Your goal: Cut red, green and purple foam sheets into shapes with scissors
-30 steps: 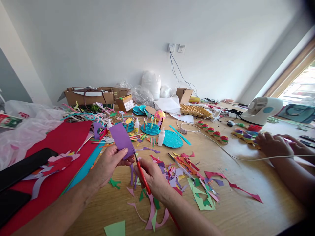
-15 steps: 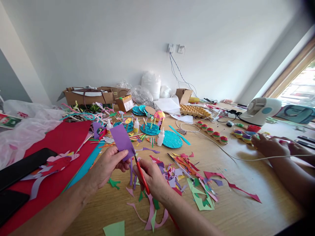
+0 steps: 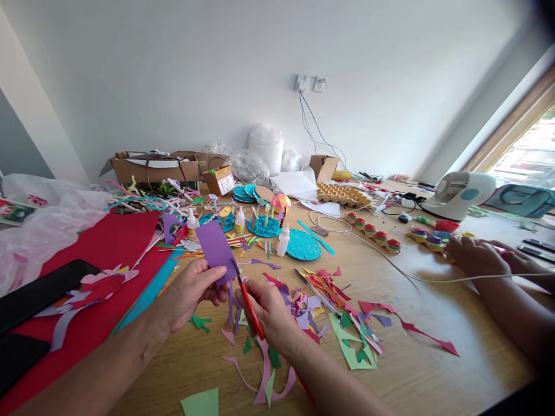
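Observation:
My left hand (image 3: pixel 191 292) pinches the lower edge of a purple paper piece (image 3: pixel 214 248) and holds it upright above the wooden table (image 3: pixel 433 370). My right hand (image 3: pixel 271 312) grips red-handled scissors (image 3: pixel 249 305), whose blades meet the paper's lower right edge. Thin purple strips hang below the cut. Coloured paper scraps (image 3: pixel 329 312) lie scattered just under and to the right of both hands.
Red paper sheets (image 3: pixel 108 248) and a black phone (image 3: pixel 41 294) lie at left. Glue bottles (image 3: pixel 284 240), teal discs (image 3: pixel 303 245), pipe cleaners and cardboard boxes (image 3: pixel 151 167) fill the back. Another person's hands (image 3: pixel 481 257) work at right near a white fan (image 3: pixel 459 193) and a cable.
The purple paper and both my hands have stayed almost in place, shifting only slightly. The other person's hands moved a little at the right.

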The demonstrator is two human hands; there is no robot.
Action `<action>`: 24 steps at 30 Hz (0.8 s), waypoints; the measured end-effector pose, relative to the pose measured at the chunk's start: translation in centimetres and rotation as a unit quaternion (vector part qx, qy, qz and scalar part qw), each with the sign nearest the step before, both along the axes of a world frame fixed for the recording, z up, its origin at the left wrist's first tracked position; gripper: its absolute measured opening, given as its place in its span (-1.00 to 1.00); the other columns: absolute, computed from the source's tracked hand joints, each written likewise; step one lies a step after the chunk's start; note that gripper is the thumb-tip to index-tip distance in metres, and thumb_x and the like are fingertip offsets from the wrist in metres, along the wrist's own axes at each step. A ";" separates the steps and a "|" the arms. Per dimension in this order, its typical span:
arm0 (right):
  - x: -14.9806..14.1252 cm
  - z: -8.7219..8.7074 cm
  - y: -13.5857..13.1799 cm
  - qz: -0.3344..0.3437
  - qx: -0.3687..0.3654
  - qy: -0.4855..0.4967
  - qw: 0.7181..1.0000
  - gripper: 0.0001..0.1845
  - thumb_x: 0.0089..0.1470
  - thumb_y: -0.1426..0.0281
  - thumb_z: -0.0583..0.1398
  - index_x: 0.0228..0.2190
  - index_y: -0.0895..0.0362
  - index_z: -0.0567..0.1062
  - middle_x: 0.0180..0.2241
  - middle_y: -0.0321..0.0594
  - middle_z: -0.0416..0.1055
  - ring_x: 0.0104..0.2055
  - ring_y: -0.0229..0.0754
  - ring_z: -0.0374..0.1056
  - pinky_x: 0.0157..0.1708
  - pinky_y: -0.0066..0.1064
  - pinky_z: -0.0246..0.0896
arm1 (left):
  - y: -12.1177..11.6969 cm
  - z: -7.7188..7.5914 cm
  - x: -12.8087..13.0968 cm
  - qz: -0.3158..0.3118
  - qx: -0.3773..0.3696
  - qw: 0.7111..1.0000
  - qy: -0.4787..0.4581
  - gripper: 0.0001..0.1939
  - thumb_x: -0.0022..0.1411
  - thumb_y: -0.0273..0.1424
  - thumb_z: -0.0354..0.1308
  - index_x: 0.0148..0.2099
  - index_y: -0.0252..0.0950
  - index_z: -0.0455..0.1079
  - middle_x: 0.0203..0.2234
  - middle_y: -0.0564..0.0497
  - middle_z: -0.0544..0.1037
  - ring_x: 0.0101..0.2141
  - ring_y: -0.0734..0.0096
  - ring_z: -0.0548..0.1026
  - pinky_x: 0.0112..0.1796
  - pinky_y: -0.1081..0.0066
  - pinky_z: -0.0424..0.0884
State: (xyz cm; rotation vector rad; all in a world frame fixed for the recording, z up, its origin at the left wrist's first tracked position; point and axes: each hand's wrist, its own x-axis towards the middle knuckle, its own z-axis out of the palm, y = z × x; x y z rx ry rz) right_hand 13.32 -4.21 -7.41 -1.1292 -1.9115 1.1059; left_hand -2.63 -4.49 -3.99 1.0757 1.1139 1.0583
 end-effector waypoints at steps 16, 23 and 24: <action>0.1 0.4 -0.3 0.006 -0.023 0.011 1.000 -0.71 0.12 0.31 0.00 -0.58 0.15 0.27 -0.71 -0.42 0.12 -0.65 -0.40 0.06 -0.63 -0.56 -0.10 | -0.2 0.2 0.2 -0.062 -0.039 0.997 -0.023 -0.78 0.00 -0.29 0.19 -0.53 -0.33 0.32 -0.70 0.10 0.43 -0.68 0.57 0.35 -0.64 0.56 0.20; 0.0 -0.2 0.2 -0.001 -0.033 0.004 0.999 -0.65 0.09 0.21 0.03 -0.62 0.14 0.23 -0.73 -0.42 0.09 -0.67 -0.39 0.06 -0.66 -0.56 -0.12 | -0.1 0.2 0.0 -0.060 -0.018 0.998 0.016 -0.74 0.04 -0.23 0.17 -0.51 -0.33 0.32 -0.69 0.09 0.42 -0.66 0.54 0.35 -0.63 0.54 0.24; -0.1 -0.2 0.2 -0.003 -0.037 0.006 0.999 -0.64 0.09 0.20 0.03 -0.63 0.13 0.21 -0.74 -0.42 0.08 -0.67 -0.39 0.05 -0.66 -0.56 -0.13 | 0.0 0.2 -0.1 -0.049 -0.009 0.998 0.026 -0.73 0.04 -0.21 0.16 -0.50 -0.32 0.31 -0.69 0.09 0.42 -0.65 0.52 0.36 -0.62 0.52 0.25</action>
